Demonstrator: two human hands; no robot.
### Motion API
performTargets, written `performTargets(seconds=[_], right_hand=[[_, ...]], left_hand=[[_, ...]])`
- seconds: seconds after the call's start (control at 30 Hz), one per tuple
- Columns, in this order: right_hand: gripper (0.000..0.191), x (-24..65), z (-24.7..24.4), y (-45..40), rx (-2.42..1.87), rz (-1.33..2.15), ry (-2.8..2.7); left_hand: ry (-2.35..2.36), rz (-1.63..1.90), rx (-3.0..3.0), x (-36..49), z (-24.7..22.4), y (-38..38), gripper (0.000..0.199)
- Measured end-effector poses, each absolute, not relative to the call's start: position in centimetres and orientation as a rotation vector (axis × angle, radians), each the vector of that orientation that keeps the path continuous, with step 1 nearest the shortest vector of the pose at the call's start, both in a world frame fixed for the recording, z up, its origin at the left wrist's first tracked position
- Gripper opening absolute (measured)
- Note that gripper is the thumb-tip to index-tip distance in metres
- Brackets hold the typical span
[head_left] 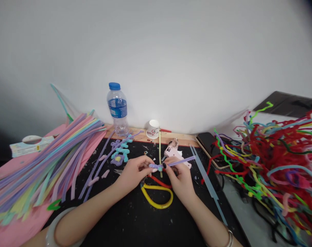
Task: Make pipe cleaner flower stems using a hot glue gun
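Purple pipe cleaner (pixel 181 161) sits just below the frame's centre, its bent end pinched between the left hand's (pixel 134 169) closed fingertips and its straighter stretch between the right hand's (pixel 180 176) thumb and fingers. Below lies a yellow-handled tool (pixel 157 206); at upper left of them stands a bottle (pixel 117 109).

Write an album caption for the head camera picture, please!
Left hand and right hand hold a purple stem between a pastel bundle and bright tangle.
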State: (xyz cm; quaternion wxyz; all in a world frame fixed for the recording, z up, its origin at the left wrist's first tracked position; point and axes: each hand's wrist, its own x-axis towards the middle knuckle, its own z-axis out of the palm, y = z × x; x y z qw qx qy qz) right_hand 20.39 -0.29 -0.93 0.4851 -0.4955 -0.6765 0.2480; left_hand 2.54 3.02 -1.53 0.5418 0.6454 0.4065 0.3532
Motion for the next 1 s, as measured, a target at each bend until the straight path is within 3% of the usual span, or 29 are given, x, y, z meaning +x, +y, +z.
performTargets(seconds=[0.3,0.8,1.0], right_hand=[[0.010,20.3,-0.9,-0.3,-1.194,0.658,-1.606],[0.010,20.9,-0.8,-0.3,-1.216,0.653,-1.623],[0.027,23.0,-0.7,1.2,-1.490,0.178,-1.635]], left_hand=[[1.028,0.893,1.668,2.6,-1.2,2.9,0.007],[0.888,0.916,1.404,2.5,-1.0,3.0,0.016],[1.033,1.009,1.298,2.4,-0.3,3.4,0.021]])
